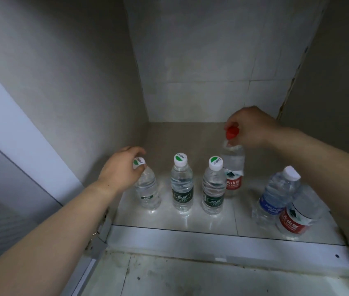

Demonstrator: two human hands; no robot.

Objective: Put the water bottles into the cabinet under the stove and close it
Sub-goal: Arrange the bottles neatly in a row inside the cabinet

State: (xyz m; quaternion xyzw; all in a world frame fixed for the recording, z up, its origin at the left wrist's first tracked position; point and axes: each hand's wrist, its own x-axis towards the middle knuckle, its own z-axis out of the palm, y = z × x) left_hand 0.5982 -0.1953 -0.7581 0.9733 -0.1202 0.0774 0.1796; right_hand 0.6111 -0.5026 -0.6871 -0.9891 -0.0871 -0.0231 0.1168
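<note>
Several clear water bottles stand on the tiled cabinet floor. My left hand grips the neck of the leftmost green-label bottle. Two more green-label bottles stand upright to its right. My right hand holds the red cap of a red-label bottle just behind them. At the front right a blue-label bottle and another red-label bottle stand close together, partly under my right forearm.
The cabinet has a grey left wall, a tiled back wall and a right wall. A metal sill runs along the front edge. The open door panel is at the left.
</note>
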